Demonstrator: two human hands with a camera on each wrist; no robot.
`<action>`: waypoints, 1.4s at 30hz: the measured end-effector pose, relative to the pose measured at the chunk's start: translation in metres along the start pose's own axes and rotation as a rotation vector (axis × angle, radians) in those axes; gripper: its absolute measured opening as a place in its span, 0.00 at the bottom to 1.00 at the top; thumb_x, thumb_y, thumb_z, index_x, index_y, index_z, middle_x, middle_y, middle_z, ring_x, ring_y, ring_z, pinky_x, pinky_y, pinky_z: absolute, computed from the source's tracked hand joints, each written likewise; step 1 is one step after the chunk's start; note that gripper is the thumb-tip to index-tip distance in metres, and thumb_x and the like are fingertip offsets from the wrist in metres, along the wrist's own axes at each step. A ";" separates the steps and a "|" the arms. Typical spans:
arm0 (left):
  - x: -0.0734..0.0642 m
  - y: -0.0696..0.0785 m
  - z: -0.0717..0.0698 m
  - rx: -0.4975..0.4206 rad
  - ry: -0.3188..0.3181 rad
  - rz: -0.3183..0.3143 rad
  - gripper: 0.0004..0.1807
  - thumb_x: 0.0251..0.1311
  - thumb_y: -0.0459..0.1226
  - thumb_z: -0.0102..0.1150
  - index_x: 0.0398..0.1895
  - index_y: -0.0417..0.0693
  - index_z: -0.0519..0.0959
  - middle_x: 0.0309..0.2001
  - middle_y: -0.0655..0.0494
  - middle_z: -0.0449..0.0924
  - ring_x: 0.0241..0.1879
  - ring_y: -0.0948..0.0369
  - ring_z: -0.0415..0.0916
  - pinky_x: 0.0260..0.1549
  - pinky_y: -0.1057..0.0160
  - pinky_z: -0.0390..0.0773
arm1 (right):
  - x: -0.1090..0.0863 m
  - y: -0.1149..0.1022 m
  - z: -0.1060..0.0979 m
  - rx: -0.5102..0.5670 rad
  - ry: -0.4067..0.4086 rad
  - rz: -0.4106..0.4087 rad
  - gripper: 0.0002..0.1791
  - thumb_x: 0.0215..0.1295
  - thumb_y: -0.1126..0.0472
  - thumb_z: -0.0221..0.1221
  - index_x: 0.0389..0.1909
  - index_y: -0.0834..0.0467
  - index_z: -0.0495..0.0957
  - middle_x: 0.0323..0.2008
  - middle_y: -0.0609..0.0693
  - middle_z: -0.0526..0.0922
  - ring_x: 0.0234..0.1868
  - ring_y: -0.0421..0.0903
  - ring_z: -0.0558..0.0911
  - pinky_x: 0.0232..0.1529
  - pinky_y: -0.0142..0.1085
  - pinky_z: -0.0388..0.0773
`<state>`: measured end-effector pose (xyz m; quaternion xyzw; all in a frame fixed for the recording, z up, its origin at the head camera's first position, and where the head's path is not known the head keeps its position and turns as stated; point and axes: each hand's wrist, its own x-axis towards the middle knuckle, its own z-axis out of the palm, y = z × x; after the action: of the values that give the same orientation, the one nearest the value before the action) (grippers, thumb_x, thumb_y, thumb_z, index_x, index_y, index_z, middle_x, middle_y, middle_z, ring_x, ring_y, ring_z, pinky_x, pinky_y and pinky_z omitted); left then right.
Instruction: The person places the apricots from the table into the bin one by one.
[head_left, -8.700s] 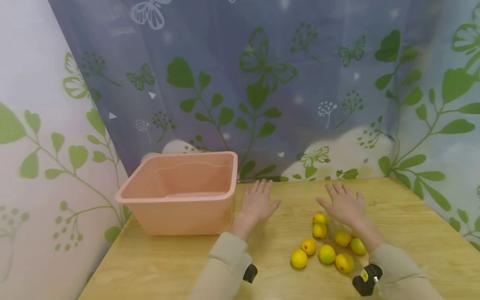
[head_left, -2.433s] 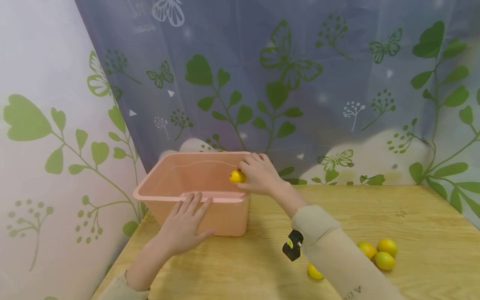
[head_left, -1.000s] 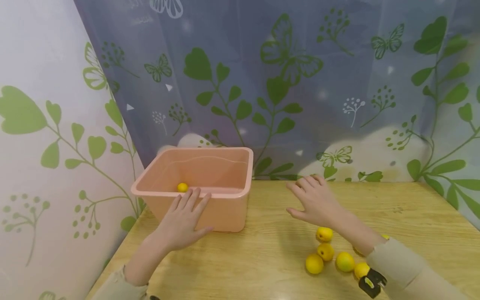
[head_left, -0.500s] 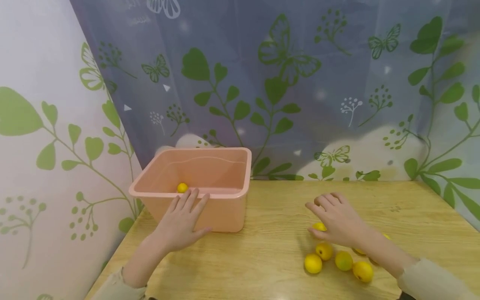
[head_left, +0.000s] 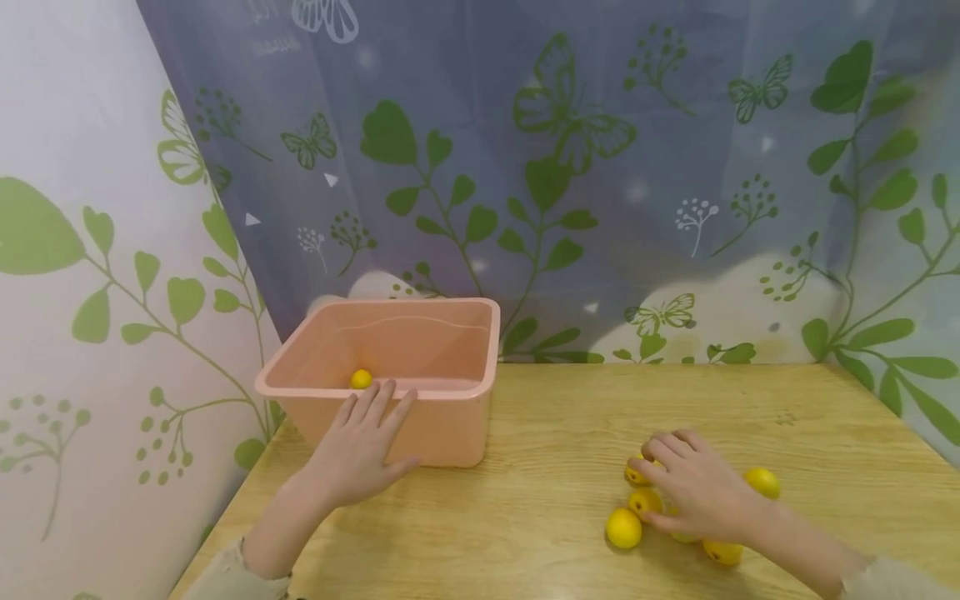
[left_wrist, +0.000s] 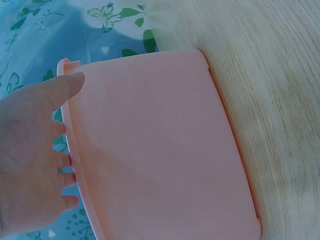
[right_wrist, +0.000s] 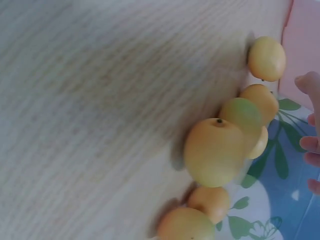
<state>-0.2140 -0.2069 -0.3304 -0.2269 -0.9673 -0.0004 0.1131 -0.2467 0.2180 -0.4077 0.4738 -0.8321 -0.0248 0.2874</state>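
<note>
My left hand [head_left: 360, 458] rests with straight, spread fingers on the near rim of a pink plastic tub [head_left: 450, 429]. In the left wrist view its thumb lies by the outer side of the tub wall [left_wrist: 155, 145]. Inside the tub sits one yellow citrus fruit [head_left: 362, 379]. Over a loose group of such fruit [head_left: 623, 529] on the table hovers my right hand [head_left: 701, 487], fingers loosely bent and partly covering several. The right wrist view shows its fingertips at the right edge, apart from the fruit [right_wrist: 215, 152].
The wooden table [head_left: 540, 517] runs back to a blue cloth [head_left: 465, 167] printed with leaves and butterflies. A yellow fruit [head_left: 762, 482] lies to the right of my right hand. Pale patterned cloth [head_left: 75, 350] hangs at the left side.
One fruit has gone from my right hand into the tub. That hand has since moved right, then down over the fruit group. My left hand has stayed at the tub's rim lately.
</note>
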 end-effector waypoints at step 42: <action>0.000 -0.002 0.002 -0.011 -0.018 -0.008 0.43 0.59 0.55 0.53 0.71 0.42 0.52 0.70 0.34 0.46 0.69 0.40 0.41 0.65 0.41 0.43 | 0.002 -0.002 0.013 -0.012 -0.059 0.104 0.26 0.32 0.50 0.74 0.31 0.54 0.72 0.31 0.48 0.67 0.37 0.50 0.72 0.39 0.48 0.71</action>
<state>-0.2157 -0.2084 -0.3319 -0.2235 -0.9692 -0.0039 0.1031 -0.2522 0.2121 -0.4180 0.4272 -0.8635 -0.0287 0.2663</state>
